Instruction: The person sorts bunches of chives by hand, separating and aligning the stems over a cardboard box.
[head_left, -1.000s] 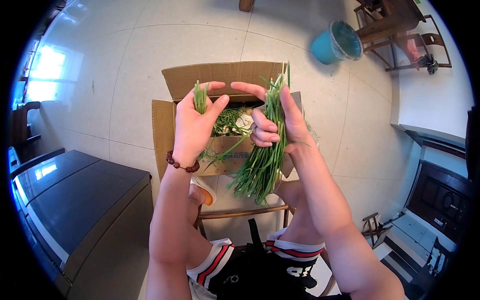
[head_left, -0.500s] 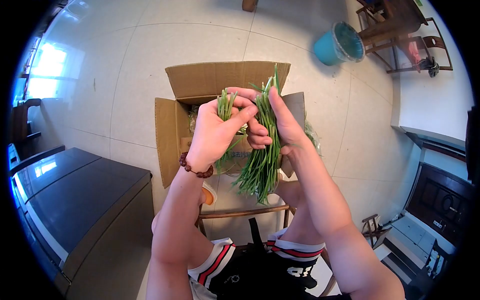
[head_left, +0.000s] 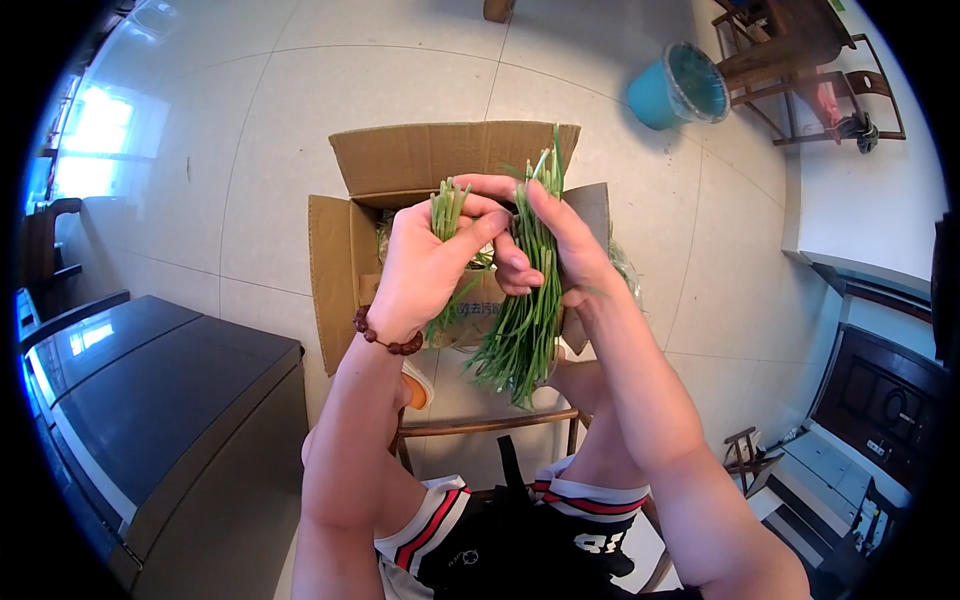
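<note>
My left hand (head_left: 432, 255), with a brown bead bracelet (head_left: 388, 338) at its wrist, is closed around a small bunch of thin green stalks (head_left: 447, 208) that look like garlic chives. Its fingertips meet the edge of a thicker chive bunch (head_left: 532, 300). That larger bunch is gripped by my right hand (head_left: 572, 240), thumb along its upper part and fingers wrapped round it, with cut ends up and leaves hanging down. Both hands are above an open cardboard box (head_left: 455, 150). Much of the box's inside is hidden behind my hands and the chives.
A teal bucket with a plastic liner (head_left: 655, 95) stands on the tiled floor (head_left: 380, 85) at upper right, near wooden furniture (head_left: 800, 55). A dark glossy cabinet (head_left: 150, 390) is at my left. My legs and a wooden stool bar (head_left: 490, 425) lie below.
My right thumb has shifted slightly left and down over the larger bunch. My left hand has moved very slightly left. Both hands keep their chives.
</note>
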